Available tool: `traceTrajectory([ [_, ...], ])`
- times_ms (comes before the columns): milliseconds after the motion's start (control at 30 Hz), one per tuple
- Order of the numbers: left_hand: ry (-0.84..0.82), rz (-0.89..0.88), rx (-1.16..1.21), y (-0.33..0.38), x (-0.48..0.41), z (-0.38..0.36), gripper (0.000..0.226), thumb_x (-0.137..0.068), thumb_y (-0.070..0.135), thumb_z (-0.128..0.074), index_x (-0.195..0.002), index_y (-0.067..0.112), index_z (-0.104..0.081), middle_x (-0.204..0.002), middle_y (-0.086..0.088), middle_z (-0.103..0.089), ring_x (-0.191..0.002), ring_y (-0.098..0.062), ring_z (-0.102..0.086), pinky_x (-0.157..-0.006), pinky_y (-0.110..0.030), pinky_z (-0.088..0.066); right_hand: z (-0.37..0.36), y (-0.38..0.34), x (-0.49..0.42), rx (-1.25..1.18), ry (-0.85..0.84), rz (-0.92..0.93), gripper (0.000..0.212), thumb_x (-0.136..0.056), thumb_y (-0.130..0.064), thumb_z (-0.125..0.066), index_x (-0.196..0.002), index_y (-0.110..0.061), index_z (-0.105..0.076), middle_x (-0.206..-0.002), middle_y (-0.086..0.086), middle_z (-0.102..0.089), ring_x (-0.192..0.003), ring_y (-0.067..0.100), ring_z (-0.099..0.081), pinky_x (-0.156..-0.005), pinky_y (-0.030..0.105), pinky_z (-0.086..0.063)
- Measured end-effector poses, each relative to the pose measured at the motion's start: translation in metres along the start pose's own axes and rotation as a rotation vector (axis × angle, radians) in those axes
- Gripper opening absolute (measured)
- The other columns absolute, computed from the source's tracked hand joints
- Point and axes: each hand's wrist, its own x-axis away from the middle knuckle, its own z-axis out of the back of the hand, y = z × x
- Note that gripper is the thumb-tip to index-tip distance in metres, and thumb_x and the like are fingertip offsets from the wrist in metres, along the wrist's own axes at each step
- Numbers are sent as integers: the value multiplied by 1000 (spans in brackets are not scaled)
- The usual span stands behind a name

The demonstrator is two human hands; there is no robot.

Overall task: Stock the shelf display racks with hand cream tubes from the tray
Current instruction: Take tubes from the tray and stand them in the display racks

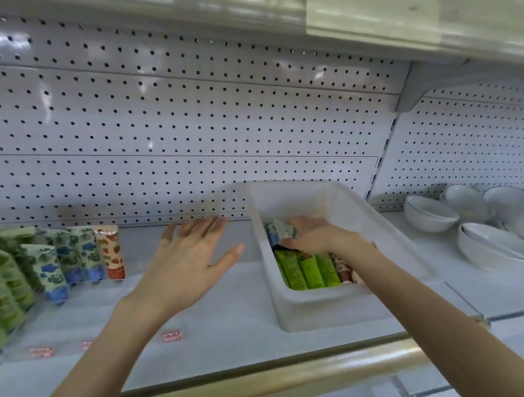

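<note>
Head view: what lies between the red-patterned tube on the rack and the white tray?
Bare shelf, with the open left hand over it, seen in head view.

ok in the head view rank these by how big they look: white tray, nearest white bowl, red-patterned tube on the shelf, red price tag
1. white tray
2. nearest white bowl
3. red-patterned tube
4. red price tag, smallest though it is closest to the camera

Single head view, close, looking forward-down onto shelf (pixel 214 304) toward pegboard back (pixel 182 113).
</note>
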Motion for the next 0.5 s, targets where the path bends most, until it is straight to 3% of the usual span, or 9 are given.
traceTrajectory([
  [133,-22,22,75,-3,-6,-1,100,-62,71,10,-147,26,-18,-154,8,-21,-141,-13,-16,-114,-34,-8,4,-5,-26,-13,-76,-48,63,-92,-50,-46,-138,-7,-38,-141,10,-44,-124,30,-48,-100,39,-42],
  [200,-34,33,91,-5,-9,-3,99,-62,71,10,-147,28,-17,-154,10,-20,-140,-12,-16,-114,-31,-7,4,-7,-35,-48,-97,-56,57,-92,-46,-50,-131,-5,-45,-133,12,-50,-110,30,-58,-84,36,-51],
  [333,-30,58,198,-7,-17,-6,96,-64,74,2,-146,30,-23,-152,10,-25,-139,-12,-22,-113,-28,-11,5,-7,-48,-8,-92,-34,37,-93,-31,-54,-121,-8,-46,-120,11,-55,-86,27,-63,-52,25,-44],
  [433,-45,83,327,-2,-24,-7,73,-83,71,-18,-144,32,-26,-152,12,-26,-139,-10,-21,-110,-24,-12,7,-4,-52,-81,-129,-29,16,-90,-21,-59,-90,-7,-50,-92,11,-59,-64,25,-63,-49,30,-51],
  [500,-35,98,413,2,-33,-10,53,-94,55,-34,-142,34,-30,-150,13,-28,-138,-9,-23,-108,-22,-15,11,1,-53,-122,-145,-10,24,-87,-21,-61,-70,-11,-48,-74,7,-56,-54,22,-59,-52,30,-51],
])
